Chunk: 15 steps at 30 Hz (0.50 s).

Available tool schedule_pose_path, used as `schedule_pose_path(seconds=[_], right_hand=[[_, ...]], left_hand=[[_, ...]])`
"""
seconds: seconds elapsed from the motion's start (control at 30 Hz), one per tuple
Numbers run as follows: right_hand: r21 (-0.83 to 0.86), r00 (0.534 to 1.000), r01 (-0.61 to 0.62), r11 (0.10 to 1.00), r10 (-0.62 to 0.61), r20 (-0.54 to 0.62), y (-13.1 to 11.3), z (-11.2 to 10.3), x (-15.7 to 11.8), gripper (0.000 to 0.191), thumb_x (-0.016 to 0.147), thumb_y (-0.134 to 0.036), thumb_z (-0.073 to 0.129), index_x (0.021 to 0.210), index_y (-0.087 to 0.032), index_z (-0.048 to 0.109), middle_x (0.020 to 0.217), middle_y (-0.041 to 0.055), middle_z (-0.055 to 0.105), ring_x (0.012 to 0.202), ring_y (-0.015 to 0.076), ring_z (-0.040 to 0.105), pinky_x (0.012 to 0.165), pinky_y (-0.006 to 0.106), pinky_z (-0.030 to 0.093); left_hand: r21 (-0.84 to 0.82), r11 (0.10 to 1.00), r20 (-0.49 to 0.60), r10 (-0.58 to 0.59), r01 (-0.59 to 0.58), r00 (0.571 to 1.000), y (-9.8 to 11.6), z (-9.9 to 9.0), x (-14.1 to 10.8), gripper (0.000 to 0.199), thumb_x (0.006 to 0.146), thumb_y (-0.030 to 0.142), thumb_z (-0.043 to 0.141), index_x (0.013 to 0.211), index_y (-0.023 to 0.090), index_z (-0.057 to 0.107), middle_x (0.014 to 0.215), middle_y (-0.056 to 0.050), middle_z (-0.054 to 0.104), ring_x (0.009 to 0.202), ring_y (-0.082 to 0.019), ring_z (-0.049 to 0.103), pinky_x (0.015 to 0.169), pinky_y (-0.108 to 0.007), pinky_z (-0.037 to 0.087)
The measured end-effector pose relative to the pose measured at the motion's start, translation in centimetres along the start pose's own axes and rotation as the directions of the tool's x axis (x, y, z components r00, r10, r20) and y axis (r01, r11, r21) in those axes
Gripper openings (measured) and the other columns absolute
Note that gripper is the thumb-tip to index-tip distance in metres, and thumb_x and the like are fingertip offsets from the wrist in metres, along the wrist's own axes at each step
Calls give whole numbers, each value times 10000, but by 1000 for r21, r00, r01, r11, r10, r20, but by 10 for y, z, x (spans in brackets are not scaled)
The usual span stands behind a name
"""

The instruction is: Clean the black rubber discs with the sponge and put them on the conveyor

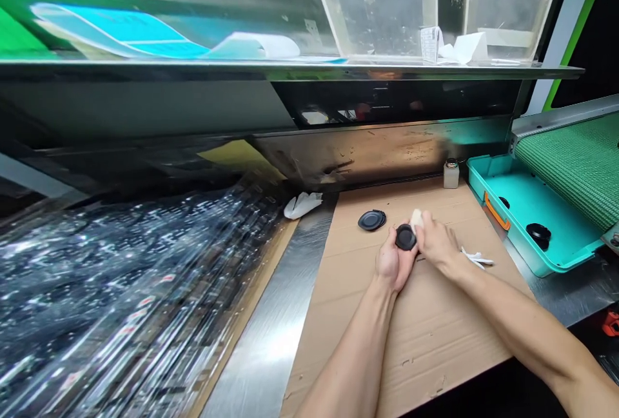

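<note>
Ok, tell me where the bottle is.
In the head view, the bottle stands right of centre, at the cardboard's far right corner, just left of the teal bin.

A round black part point(405, 237), face up, is held right of the frame's centre; a small, bunched white cloth point(416, 218) is just beside its upper-right rim.

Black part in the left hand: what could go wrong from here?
The black part might slip from the left hand if the right hand presses too hard with the white piece. Either hand could nudge the black disc lying close by on the cardboard. The upright bottle could tip if knocked.
</note>
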State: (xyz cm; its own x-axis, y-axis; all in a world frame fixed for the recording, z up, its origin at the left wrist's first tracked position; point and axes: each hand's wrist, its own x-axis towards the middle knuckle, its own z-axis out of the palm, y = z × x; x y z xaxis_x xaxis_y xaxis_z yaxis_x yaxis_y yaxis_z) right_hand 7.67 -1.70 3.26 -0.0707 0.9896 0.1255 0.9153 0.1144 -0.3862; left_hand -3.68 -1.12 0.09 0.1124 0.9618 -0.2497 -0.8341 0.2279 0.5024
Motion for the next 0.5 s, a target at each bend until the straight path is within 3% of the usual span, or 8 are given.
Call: schedule_pose_path(seconds=[0.17,0.3,0.43,0.5], right_hand=[[132,979,-133,982,151,-140,33,-23,10,332,1033,-401,377,1285,-214,485,1087,120,729,976,274,691,764,316,439],[13,981,-183,983,183,-60,57,-39,13,367,1020,-384,408,1292,-175,537,1113,155,713,1060,292,662,827,334,435],[-201,998,-68,977,67,-9,69,-59,-1,467,942,-509,568,1286,-193,586,1243,173,651,1144,317,604,823,341,428],[-215,992,47,975,-20,127,72,-65,-15,429,841,-518,705,1169,-246,649,1168,114,680,1040,286,627,754,313,415]], left_hand=[[-38,987,37,-157,158,987,9,1,-1,432,1057,393,352,1208,97,627,1288,-232,665,1211,-298,667,945,-425,604],[-61,985,-7,-164,163,986,12,0,2,456,1057,397,321,1274,104,595,1300,-246,652,1211,-315,669,914,-446,620],[-88,987,-52,-137,132,989,15,-2,6,454,1059,410,306,1249,122,601,1281,-234,661,1203,-316,672,900,-451,626],[-107,987,-68,-125,117,990,17,-3,7,450,1059,419,307,1222,127,608,1267,-224,669,1201,-313,672,895,-440,627]])
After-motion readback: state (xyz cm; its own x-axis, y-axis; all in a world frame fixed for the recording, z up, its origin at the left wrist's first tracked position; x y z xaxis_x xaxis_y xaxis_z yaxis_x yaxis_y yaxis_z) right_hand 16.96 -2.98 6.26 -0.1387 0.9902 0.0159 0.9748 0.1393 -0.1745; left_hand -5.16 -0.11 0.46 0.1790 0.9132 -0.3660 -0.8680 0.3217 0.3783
